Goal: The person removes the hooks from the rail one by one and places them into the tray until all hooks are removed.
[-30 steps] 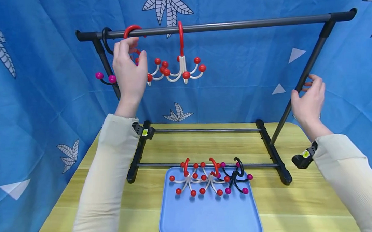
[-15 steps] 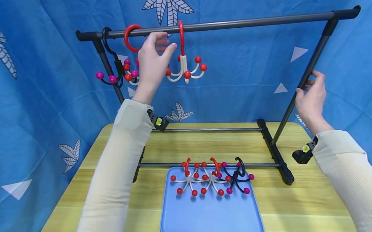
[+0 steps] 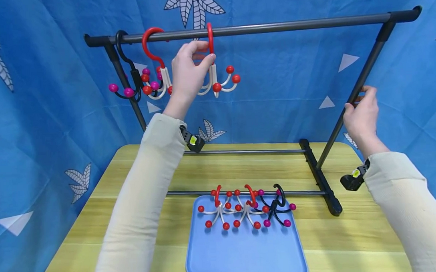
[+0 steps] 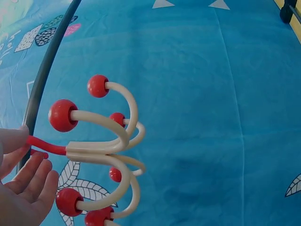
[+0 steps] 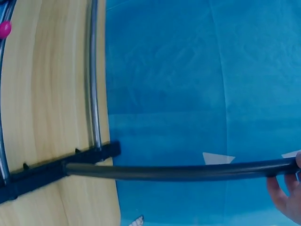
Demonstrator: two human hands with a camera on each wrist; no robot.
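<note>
In the head view my left hand [image 3: 191, 71] pinches the red top hook of a red-and-white multi-claw hook [image 3: 214, 78] that hangs on the rack's top bar [image 3: 279, 28]. The left wrist view shows thumb and fingers at its red hook, with white claws [image 4: 89, 147] ending in red balls. A second red-and-white hook [image 3: 164, 76] hangs to the left, partly behind the hand. Beside it hangs a black hook [image 3: 136, 77] with magenta balls. My right hand [image 3: 363, 117] grips the rack's right upright post [image 3: 363, 75]; the right wrist view shows only its fingertips, at the edge.
A blue tray [image 3: 245, 251] on the wooden table [image 3: 365, 235] holds two red-and-white hooks [image 3: 219, 210] and a black one [image 3: 274, 206] near its far edge. The rack's base foot [image 3: 320, 178] stands on the table. A blue patterned cloth [image 3: 274, 86] hangs behind.
My left hand has moved right along the bar, from the second red-and-white hook to the rightmost one, whose red hook it now pinches. My right hand stays on the post.
</note>
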